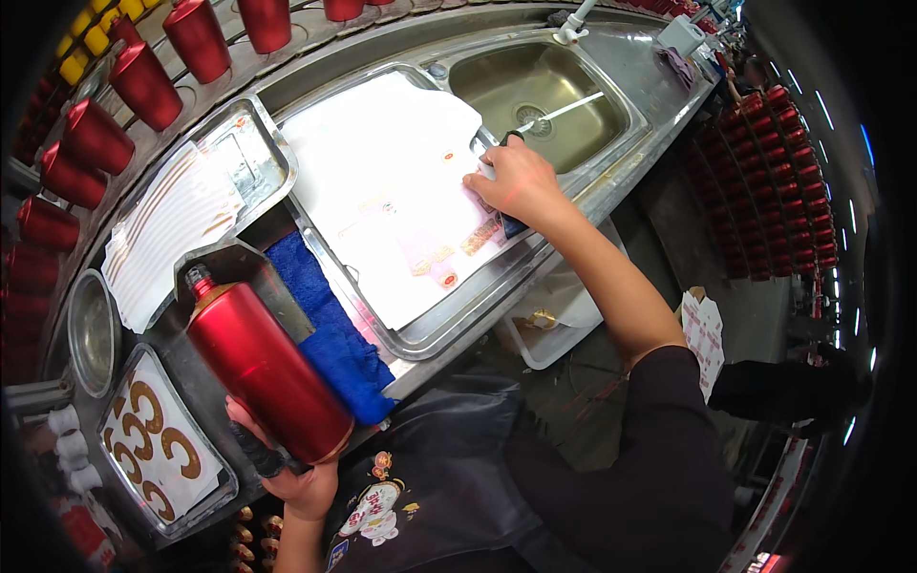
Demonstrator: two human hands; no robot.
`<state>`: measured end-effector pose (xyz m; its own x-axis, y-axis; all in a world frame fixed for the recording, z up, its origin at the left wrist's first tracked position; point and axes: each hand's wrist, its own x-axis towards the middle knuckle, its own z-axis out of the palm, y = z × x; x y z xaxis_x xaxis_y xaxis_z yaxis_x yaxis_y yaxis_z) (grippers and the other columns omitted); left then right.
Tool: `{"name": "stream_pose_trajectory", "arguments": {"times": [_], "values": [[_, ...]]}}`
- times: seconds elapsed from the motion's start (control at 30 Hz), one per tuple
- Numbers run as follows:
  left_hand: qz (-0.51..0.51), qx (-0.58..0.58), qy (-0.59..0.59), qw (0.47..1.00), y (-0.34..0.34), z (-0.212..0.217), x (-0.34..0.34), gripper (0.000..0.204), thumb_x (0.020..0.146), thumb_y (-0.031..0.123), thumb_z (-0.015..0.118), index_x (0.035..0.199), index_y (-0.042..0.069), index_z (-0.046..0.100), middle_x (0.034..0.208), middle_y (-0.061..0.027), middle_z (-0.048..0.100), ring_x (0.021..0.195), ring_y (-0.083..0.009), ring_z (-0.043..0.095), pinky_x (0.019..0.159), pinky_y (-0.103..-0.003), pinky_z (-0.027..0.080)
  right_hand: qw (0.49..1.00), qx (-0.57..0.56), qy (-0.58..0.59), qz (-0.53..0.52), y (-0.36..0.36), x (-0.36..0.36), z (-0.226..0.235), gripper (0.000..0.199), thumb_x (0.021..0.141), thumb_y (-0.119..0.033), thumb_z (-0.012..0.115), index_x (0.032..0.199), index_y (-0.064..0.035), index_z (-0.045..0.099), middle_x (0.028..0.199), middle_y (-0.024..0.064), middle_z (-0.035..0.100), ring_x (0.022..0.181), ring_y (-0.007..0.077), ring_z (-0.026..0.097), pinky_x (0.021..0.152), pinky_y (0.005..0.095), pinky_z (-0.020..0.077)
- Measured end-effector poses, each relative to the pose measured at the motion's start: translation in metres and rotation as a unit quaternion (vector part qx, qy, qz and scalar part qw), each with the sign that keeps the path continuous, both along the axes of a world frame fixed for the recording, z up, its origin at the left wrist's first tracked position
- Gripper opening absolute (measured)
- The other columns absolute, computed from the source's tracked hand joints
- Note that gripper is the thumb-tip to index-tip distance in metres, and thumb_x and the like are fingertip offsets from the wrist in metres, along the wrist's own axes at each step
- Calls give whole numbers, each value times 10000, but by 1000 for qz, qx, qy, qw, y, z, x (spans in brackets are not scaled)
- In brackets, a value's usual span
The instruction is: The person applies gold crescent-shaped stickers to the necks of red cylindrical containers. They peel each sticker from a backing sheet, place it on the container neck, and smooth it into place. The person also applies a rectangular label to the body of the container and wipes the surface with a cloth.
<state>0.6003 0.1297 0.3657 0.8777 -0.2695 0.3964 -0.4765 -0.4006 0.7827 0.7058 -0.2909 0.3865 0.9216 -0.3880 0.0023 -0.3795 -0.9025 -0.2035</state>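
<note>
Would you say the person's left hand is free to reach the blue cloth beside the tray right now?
Probably not as things stand: the left hand is wrapped around the base of the red bottle, which lies over the near part of the blue cloth. The cloth is close, but that hand is occupied.

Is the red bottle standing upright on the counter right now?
No. The left hand grips the red bottle by its base, tilted over the blue cloth.

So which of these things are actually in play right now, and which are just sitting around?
In play: red bottle in left hand; right hand pressing decals in water tray.

Lying about: blue cloth, sink, red cups, tray of brown decals.
</note>
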Motion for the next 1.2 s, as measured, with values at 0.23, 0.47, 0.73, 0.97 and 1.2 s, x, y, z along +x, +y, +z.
{"name": "stream_pose_trajectory", "arguments": {"times": [0.23, 0.47, 0.73, 0.97, 1.2], "values": [[-5, 9, 15, 1000, 4, -1, -2, 1110, 787, 100, 848, 1579, -26, 80, 1640, -223, 178, 1498, -366, 232, 1211, -470, 222, 990, 12, 139, -14, -10, 37, 11, 458, 721, -418, 796, 930, -14, 740, 980, 195, 724, 935, 337, 702, 811, 438, 557], [-14, 15, 16, 1000, 7, -5, -2, 1135, 797, 165, 859, 1568, -63, 56, 1639, -266, 150, 1517, -400, 187, 1225, -486, 174, 994, 71, 81, 2, -43, 48, -4, 289, 723, -277, 838, 788, -24, 716, 816, 152, 725, 768, 273, 698, 718, 385, 537], [-1, 25, -11, 1000, 7, -7, -2, 1187, 742, 142, 897, 1571, -56, 70, 1640, -259, 160, 1515, -389, 205, 1222, -471, 198, 946, 289, -140, 39, -80, 9, 0, 166, 841, -127, 757, 838, -17, 633, 766, 27, 660, 728, 90, 596, 672, 256, 481], [9, 13, 9, 1000, 5, -7, -5, 1143, 730, -42, 844, 1604, 63, 116, 1665, -141, 177, 1487, -280, 288, 1173, -418, 344, 883, 397, -250, -34, -181, 34, -6, 115, 868, -77, 738, 922, 18, 702, 850, 46, 711, 779, 104, 636, 720, 242, 484], [23, 6, 36, 999, -3, 3, -5, 1112, 728, -6, 845, 1585, 22, 139, 1642, -168, 221, 1463, -288, 336, 1181, -435, 320, 914, 346, -173, -122, -287, 65, -111, 118, 759, -118, 778, 746, -11, 729, 692, 29, 679, 614, 110, 585, 589, 287, 449]]}}
